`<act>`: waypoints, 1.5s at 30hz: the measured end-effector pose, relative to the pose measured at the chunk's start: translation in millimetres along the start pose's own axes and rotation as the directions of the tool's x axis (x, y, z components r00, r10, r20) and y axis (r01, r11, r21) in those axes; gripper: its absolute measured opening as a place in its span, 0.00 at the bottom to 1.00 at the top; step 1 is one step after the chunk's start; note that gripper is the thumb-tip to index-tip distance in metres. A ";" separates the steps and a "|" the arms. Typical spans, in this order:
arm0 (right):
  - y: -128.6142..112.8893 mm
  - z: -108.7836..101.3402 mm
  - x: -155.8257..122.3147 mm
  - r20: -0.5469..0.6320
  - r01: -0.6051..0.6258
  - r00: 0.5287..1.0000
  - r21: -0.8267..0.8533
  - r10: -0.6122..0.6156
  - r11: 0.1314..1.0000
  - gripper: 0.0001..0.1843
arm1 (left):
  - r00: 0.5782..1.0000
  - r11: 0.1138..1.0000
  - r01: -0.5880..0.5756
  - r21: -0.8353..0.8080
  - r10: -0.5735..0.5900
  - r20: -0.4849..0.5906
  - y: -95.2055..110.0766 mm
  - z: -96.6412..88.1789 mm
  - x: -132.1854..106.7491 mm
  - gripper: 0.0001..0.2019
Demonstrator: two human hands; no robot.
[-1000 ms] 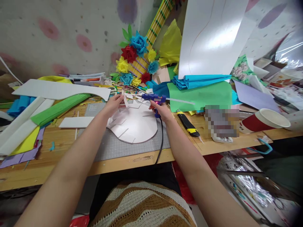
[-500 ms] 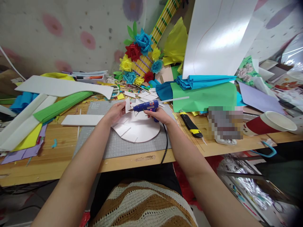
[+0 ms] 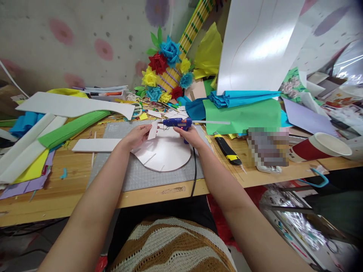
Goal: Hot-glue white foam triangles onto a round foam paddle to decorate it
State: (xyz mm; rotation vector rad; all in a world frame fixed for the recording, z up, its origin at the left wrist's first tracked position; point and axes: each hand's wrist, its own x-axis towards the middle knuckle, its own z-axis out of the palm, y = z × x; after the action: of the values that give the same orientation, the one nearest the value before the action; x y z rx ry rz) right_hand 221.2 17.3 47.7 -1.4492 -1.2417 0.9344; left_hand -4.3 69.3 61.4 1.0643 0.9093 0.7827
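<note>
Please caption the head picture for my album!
Left hand holds a white strip; right hand, a blue glue gun.

Left hand (image 3: 138, 136) pinching white strip (image 3: 152, 131), right hand (image 3: 190, 136) gripping blue glue gun (image 3: 176, 122)

Craft wkshp: glue gun (image 3: 174, 122), cutting mat (image 3: 129, 180), util. knife (image 3: 227, 149), paper flwrs (image 3: 170, 51).

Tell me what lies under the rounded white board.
A gray cutting mat lies under the rounded white board, showing along its near edge; whatever else is directly beneath it is covered.
</note>
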 end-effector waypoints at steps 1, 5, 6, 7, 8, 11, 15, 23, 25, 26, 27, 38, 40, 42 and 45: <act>1.1 -0.3 1.0 -0.004 0.003 1.000 0.035 -0.003 0.999 0.21 | 1.000 0.999 -0.006 0.032 0.006 -0.002 1.2 -0.7 -1.4 0.09; 7.2 -3.7 9.8 -0.080 0.007 0.997 0.286 0.017 0.958 0.22 | 0.998 0.941 -0.060 0.333 0.064 -0.001 4.6 -3.1 -4.4 0.19; 8.7 -5.4 13.0 -0.119 0.005 0.992 0.357 0.040 0.934 0.22 | 0.996 0.895 -0.085 0.438 0.084 0.020 5.3 -2.5 -4.9 0.21; 10.0 -7.3 16.2 -0.158 0.003 0.985 0.422 0.070 0.906 0.22 | 0.993 0.836 -0.118 0.536 0.106 0.054 6.0 -1.0 -5.7 0.23; 11.1 -9.5 19.2 -0.193 0.001 0.976 0.479 0.104 0.878 0.23 | 0.987 0.768 -0.159 0.620 0.128 0.095 6.8 1.3 -6.8 0.24; 12.6 -15.4 25.7 -0.242 -0.011 0.951 0.592 0.191 0.806 0.23 | 0.956 0.553 -0.293 0.780 0.163 0.243 10.4 12.0 -13.0 0.21; 13.2 -17.0 27.1 -0.230 -0.016 0.952 0.624 0.203 0.781 0.24 | 0.924 0.326 -0.383 0.864 0.120 0.364 16.8 26.7 -25.3 0.17; 10.5 -14.1 24.2 -0.217 -0.032 0.952 0.626 0.213 0.779 0.23 | 0.896 0.121 -0.445 0.887 0.053 0.442 9.0 52.1 -40.5 0.13; 9.6 -14.7 23.3 -0.213 -0.037 0.953 0.627 0.217 0.778 0.23 | 0.897 0.137 -0.440 0.888 0.032 0.440 3.1 60.5 -40.9 0.13; 9.5 -14.8 22.9 -0.211 -0.039 0.953 0.628 0.218 0.777 0.23 | 0.903 0.160 -0.428 0.890 0.024 0.430 0.3 64.5 -39.9 0.13; 9.5 -14.8 22.6 -0.207 -0.040 0.954 0.630 0.218 0.775 0.23 | 0.912 0.196 -0.404 0.893 0.014 0.410 -2.3 68.0 -38.1 0.12; -6.6 -31.1 16.1 -0.058 -0.333 0.896 0.570 0.441 0.752 0.14 | 0.995 0.745 -0.096 0.660 0.068 0.068 -10.6 47.8 -11.6 0.16; -12.7 -42.0 9.1 0.018 -0.358 0.917 0.480 0.399 0.801 0.09 | 0.998 0.811 -0.066 0.582 0.064 0.025 -8.7 41.7 -11.7 0.17; -16.9 -49.8 2.9 0.149 -0.410 0.911 0.420 0.384 0.810 0.10 | 0.998 0.850 -0.054 0.525 0.061 0.003 -7.3 38.0 -11.3 0.18; -19.3 -48.6 1.6 0.260 -0.448 0.893 0.453 0.367 0.771 0.12 | 0.997 0.844 -0.060 0.533 0.080 -0.015 -8.1 34.8 -7.7 0.19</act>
State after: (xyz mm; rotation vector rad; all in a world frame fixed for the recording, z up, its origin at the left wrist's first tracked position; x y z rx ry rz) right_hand 263.4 9.8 77.7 -1.2475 -0.6990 1.5685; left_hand 24.6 46.9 63.0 1.5826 1.1620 0.6194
